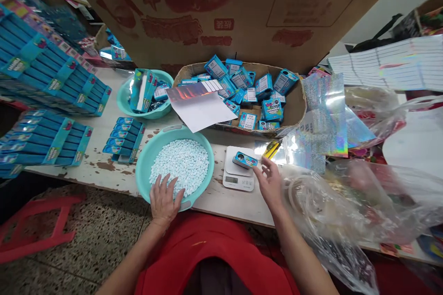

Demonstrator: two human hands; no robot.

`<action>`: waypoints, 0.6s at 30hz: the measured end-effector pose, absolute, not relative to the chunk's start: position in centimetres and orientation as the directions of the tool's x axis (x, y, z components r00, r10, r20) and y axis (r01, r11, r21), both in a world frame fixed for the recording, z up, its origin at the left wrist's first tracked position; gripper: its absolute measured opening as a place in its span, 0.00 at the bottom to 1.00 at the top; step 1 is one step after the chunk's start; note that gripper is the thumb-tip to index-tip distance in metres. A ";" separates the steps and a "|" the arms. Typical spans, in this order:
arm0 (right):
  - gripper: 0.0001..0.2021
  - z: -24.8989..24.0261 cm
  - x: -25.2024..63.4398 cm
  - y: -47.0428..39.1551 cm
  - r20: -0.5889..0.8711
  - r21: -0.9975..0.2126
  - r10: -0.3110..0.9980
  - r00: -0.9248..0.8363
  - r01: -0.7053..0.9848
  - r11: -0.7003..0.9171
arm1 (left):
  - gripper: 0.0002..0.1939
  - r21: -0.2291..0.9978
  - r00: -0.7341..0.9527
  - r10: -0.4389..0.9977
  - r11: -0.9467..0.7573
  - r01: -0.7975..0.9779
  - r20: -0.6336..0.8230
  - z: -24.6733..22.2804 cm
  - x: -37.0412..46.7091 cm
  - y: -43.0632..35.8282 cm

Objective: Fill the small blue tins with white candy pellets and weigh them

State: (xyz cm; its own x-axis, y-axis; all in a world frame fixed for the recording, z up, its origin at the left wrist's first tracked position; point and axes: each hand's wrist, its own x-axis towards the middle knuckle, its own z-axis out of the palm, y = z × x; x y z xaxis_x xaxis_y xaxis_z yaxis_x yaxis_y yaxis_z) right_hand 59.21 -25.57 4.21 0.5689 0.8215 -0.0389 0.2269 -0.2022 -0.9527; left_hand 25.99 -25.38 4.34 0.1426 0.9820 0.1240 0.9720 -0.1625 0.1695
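My left hand [165,201] rests over the near rim of a turquoise basin [141,166], its fingers spread on the small pale candies [188,159] that fill it. To the right, a small white digital scale [238,183] lies flat on the table with its display toward me. On its platform lies a blue candy tin [245,160] with a dark round opening in its top. My right hand [270,182] is beside the scale, fingers apart and not wrapped around anything. Its fingertips are close to the tin's right end; whether they touch it I cannot tell.
Behind the scale stands a cardboard box [292,115] of blue tins, with a paper sheet [202,108] over its edge. A yellow cutter [272,149] lies near my right hand. Stacked blue cartons [51,73] and a smaller basin [122,103] occupy the left; plastic bags [321,203] cover the right.
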 end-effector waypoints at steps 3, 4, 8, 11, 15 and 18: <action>0.24 4.1 59.1 -28.0 -0.132 -0.954 0.746 0.652 0.119 -0.274 | 0.19 0.174 0.182 0.976 -0.201 0.964 0.121 4.3 25.5 -25.5; 0.24 4.0 59.1 -28.7 -0.154 -0.952 0.737 0.658 0.100 -0.289 | 0.19 0.180 0.198 0.971 -0.220 0.959 0.133 4.2 25.4 -25.5; 0.24 3.8 59.0 -30.9 -0.214 -0.942 0.729 0.650 0.060 -0.330 | 0.18 0.211 0.229 0.949 -0.275 0.938 0.217 3.8 24.8 -25.6; 0.22 3.8 59.1 -31.7 -0.234 -0.934 0.723 0.650 0.057 -0.353 | 0.19 0.235 0.213 0.947 -0.269 0.934 0.239 3.5 25.0 -25.6; 0.22 3.8 59.1 -31.8 -0.278 -0.920 0.706 0.651 0.030 -0.390 | 0.19 0.258 0.156 0.968 -0.205 0.944 0.196 3.5 26.1 -25.3; 0.23 3.7 58.8 -31.6 -0.299 -0.915 0.703 0.646 0.015 -0.404 | 0.18 0.237 0.085 0.987 -0.115 0.965 0.134 3.7 26.9 -25.1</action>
